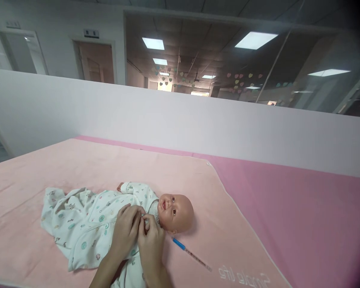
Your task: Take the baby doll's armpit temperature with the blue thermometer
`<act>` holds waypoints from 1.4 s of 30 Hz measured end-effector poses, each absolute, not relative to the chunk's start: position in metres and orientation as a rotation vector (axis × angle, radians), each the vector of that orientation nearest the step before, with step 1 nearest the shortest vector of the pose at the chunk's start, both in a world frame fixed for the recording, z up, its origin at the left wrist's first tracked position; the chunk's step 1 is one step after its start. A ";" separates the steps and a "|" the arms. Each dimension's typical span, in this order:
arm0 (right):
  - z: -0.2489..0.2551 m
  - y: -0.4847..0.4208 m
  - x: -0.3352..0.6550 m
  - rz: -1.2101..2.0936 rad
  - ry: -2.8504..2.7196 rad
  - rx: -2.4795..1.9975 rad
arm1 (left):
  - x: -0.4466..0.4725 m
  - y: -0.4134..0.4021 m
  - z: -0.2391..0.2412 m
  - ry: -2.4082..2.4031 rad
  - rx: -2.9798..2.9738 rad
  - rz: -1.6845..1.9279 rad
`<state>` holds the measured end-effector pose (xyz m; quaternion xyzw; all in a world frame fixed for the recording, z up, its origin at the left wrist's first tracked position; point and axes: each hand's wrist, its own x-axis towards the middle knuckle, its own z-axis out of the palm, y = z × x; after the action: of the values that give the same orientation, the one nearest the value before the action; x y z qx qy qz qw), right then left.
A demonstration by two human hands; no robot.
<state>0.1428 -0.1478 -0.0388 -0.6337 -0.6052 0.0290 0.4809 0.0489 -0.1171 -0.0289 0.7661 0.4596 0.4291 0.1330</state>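
A baby doll (pixel 175 213) lies on its back on a pale pink blanket (pixel 108 168), head to the right. It wears a white printed romper (pixel 87 224). Both my hands rest on the doll's chest just below its chin. My left hand (pixel 124 234) and my right hand (pixel 151 242) pinch the romper's front edges together near the collar. The fingertips meet at a small fastening, which is mostly hidden.
A blue-capped thin thermometer or pen (pixel 192 254) lies on the blanket right of my hands. The blanket covers a darker pink mattress (pixel 303 216). A white partition wall (pixel 180 116) rises behind, with glass and ceiling lights above.
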 end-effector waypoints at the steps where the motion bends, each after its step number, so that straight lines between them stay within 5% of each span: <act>1: -0.039 -0.148 0.143 0.092 -1.462 -1.534 | 0.048 -0.117 -0.029 1.346 2.219 1.251; 42: -0.043 -0.142 0.138 0.294 -1.235 -1.387 | 0.043 -0.119 -0.035 1.316 2.206 1.324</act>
<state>0.1379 -0.1420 -0.0435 -0.5958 -0.5306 0.1261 0.5896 0.0426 -0.1190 -0.0349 0.7573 0.4519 0.4545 0.1256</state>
